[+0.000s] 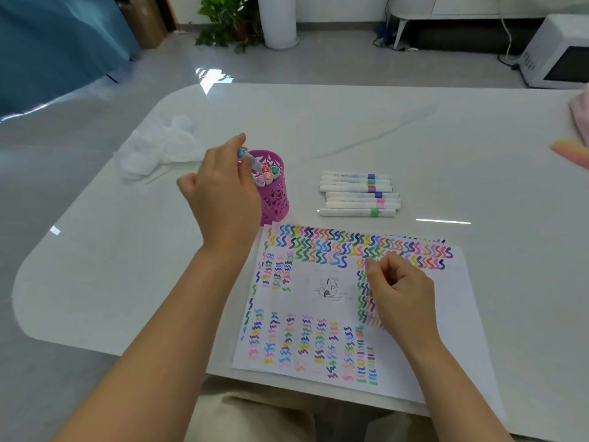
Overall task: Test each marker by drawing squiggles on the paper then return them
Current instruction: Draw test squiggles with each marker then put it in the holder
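A pink perforated pen cup (276,199) stands on the white table and holds several markers, caps up. My left hand (220,193) is at the cup's left rim and pinches a white marker with a light blue cap (247,157), tilted over the cup. White paper (446,352) covered in coloured squiggles lies at the table's near edge. My right hand (400,295) rests on the paper with fingers loosely curled and holds nothing. A row of several white markers (358,194) lies flat on the table to the right of the cup.
Crumpled white tissues (159,145) and a thin wooden stick (161,176) lie behind and left of the cup. A pink cloth (581,113) sits at the table's right edge. The table's rounded corner (28,282) is at the left, with grey floor beyond.
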